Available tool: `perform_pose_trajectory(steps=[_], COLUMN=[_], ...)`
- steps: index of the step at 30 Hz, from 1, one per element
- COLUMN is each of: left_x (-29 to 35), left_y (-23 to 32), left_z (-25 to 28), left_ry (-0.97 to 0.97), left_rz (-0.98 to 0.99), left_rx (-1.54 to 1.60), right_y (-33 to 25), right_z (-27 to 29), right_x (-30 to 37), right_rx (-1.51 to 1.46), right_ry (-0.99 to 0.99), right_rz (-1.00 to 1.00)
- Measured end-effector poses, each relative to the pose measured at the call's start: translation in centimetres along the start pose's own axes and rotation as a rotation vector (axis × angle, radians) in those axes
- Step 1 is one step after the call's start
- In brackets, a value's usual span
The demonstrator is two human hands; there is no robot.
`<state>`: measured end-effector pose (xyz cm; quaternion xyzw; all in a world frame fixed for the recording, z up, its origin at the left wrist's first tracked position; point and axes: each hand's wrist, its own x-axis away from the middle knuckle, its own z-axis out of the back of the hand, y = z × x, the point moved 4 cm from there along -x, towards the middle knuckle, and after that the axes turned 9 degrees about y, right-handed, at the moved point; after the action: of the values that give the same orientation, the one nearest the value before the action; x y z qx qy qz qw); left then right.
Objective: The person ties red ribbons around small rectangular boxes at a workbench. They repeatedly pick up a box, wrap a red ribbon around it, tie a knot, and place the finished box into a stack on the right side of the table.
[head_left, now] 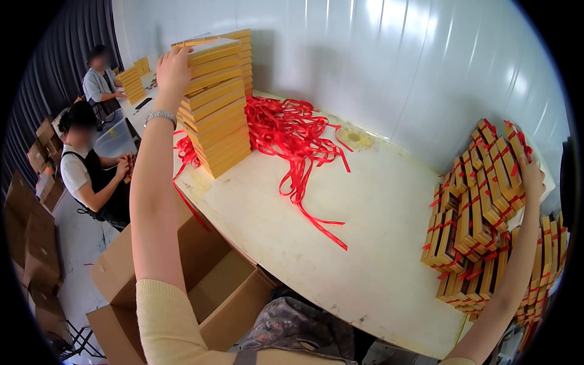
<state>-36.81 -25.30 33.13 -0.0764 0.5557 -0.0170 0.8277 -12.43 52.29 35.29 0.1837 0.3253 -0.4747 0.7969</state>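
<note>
Reaching out to both sides, the person has the left hand (pixel 174 70) at the top of a tall stack of yellow boxes (pixel 214 125) at the far left of the bench (pixel 377 255). Its fingers bend over the upper edge of the stack, but whether that grip is clenched on a box or merely rests there cannot be told. A beaded bracelet (pixel 160 117) circles the left wrist.

The right hand (pixel 531 176) is at the upper right side of a large pile of ribbon-tied boxes (pixel 468 213) at the bench's right end, just beside a tilted box with a red ribbon (pixel 516 140); its fingers are too small to make out, so the state of this grip cannot be told either.

Between them, nearer the stack, lies a tangle of red ribbons (pixel 286 128), with loose ends trailing toward the front. Behind the bench rises a pale panelled wall (pixel 389 73). An open cardboard carton (pixel 225 295) is below the front edge, and two co-workers (pixel 79 164) are off to the left.
</note>
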Motion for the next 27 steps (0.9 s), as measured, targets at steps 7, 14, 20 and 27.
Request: perform_pose_trajectory(steps=[7, 14, 20, 27], left_x=[15.3, 33.9, 35.0, 34.0], left_y=[11.9, 23.7, 31.1, 41.9], left_z=[12.6, 18.8, 19.2, 25.8], left_ry=[0.323, -0.172, -0.465, -0.612], left_rz=[-0.627, -0.332, -0.219, -0.819], left_rx=[0.333, 0.711, 0.874, 1.494], right_y=[-4.8, -18.9, -8.1, 18.7], right_z=[2.0, -6.1, -7.4, 7.8], right_x=[11.9, 45.4, 39.8, 28.9], right_rx=[-0.884, -0.954, -0.595, -1.786], right_ry=[0.692, -0.541, -0.749, -1.049], right_rz=[0.627, 0.897, 0.908, 0.389])
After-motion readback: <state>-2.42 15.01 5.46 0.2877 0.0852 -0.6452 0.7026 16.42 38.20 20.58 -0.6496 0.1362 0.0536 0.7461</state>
